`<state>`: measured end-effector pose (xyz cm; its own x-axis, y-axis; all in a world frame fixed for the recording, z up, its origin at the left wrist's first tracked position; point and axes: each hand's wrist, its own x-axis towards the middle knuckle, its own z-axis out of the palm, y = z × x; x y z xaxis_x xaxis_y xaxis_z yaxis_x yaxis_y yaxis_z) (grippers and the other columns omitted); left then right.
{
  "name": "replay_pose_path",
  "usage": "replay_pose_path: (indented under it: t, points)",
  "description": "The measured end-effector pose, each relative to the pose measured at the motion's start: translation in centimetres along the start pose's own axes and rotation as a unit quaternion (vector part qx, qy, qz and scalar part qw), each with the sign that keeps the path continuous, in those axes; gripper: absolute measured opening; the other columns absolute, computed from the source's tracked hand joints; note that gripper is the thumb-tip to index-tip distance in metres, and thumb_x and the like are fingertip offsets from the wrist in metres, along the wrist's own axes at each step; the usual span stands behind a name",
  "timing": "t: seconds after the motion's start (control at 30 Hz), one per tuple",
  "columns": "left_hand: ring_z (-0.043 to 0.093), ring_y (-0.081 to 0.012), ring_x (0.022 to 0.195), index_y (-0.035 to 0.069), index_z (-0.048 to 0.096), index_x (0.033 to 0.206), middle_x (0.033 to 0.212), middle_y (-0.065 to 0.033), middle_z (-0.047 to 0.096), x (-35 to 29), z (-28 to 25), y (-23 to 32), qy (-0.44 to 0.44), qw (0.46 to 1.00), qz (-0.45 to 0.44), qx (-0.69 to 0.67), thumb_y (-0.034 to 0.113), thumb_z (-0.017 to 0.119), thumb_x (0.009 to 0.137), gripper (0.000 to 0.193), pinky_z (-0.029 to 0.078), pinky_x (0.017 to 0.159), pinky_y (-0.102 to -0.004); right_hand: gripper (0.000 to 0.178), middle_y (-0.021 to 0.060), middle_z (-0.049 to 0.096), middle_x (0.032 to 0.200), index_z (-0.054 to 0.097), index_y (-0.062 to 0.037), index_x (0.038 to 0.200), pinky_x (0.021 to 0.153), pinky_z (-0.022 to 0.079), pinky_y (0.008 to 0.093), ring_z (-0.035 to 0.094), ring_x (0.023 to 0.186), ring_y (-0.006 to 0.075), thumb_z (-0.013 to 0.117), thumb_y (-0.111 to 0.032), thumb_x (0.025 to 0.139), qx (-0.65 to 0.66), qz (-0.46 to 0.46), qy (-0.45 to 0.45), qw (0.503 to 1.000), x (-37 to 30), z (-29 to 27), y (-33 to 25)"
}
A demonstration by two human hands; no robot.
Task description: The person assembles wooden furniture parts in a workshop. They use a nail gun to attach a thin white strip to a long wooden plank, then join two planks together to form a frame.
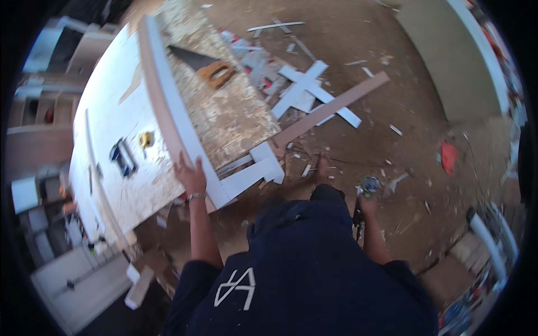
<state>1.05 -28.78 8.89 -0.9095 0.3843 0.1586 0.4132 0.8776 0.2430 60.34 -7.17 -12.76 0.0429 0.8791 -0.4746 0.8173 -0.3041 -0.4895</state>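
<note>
My left hand (190,176) lies with fingers spread on the near end of a long brown board (162,106). A long white board (182,115) runs alongside it on the worktable (109,157). Low at my right side, my right hand (367,207) is closed round a dark hand tool with a round, shiny head (370,185); its exact kind is too blurred to tell. A handsaw (216,73) with a wooden handle rests on the rough, stained part of the table, beyond the boards.
On the table's white part are a dark blue tool (122,158) and a small yellow tool (145,139). White offcuts (302,87) and a brown strip (336,109) lie on the floor ahead. A large panel (448,56) stands far right; a red scrap (448,157) lies nearby.
</note>
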Motion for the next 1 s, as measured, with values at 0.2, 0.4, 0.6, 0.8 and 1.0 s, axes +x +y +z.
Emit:
replay_pose_path:
  t: [0.2,0.4,0.6,0.8,1.0]
  points:
    - [0.049,-0.04,0.136,0.008,0.049,0.149,0.141,-0.0255,0.056,1.1,1.3,-0.3,0.017,0.994,-0.092,-0.058,0.006,0.06,0.096,0.054,0.041,0.113,-0.0453,0.032,0.0086,0.06,0.069,0.064,-0.0001,0.086,0.053,0.046,0.0393,0.058,0.056,0.0221,0.075,-0.03,0.086,0.174,0.127,-0.064,0.974,8.5,-2.0,2.5]
    - [0.064,-0.0359,0.116,0.004,0.062,0.13,0.123,-0.0199,0.068,1.6,3.4,1.0,0.071,0.977,-0.146,-0.138,0.015,0.064,0.096,0.036,0.052,0.098,-0.043,0.056,0.0263,0.072,0.099,0.063,0.0085,0.114,0.083,0.053,0.0478,0.071,0.093,0.0387,0.074,-0.035,0.081,-0.127,0.055,-0.127,0.982,12.6,-8.0,-7.4]
    - [0.064,-0.0323,0.115,0.001,0.066,0.121,0.118,-0.0189,0.069,11.0,4.2,-1.7,0.047,0.928,-0.317,-0.189,0.042,0.079,0.087,0.056,0.049,0.1,-0.0409,0.055,0.0281,0.071,0.102,0.065,0.0053,0.114,0.082,0.054,0.0488,0.071,0.098,0.0436,0.076,-0.036,0.08,-0.171,-0.096,-0.206,0.959,17.5,-11.4,-18.7]
    - [0.058,-0.0292,0.13,0.008,0.049,0.151,0.143,-0.0225,0.058,18.0,6.7,-4.6,-0.007,0.904,-0.313,-0.292,0.043,0.081,0.084,0.082,0.046,0.108,-0.0381,0.054,0.028,0.072,0.102,0.067,0.0017,0.115,0.081,0.054,0.0501,0.069,0.098,0.0468,0.081,-0.036,0.08,-0.308,-0.215,-0.208,0.903,26.5,-13.5,-27.9]
    - [0.047,-0.0257,0.14,0.001,0.042,0.154,0.151,-0.0191,0.05,19.6,4.2,-1.4,-0.019,0.873,-0.32,-0.368,0.045,0.071,0.093,0.081,0.033,0.118,-0.0348,0.048,0.0237,0.073,0.095,0.066,0.0012,0.115,0.074,0.054,0.0491,0.071,0.088,0.0441,0.08,-0.032,0.083,-0.318,-0.301,-0.168,0.883,31.8,-15.4,-38.3]
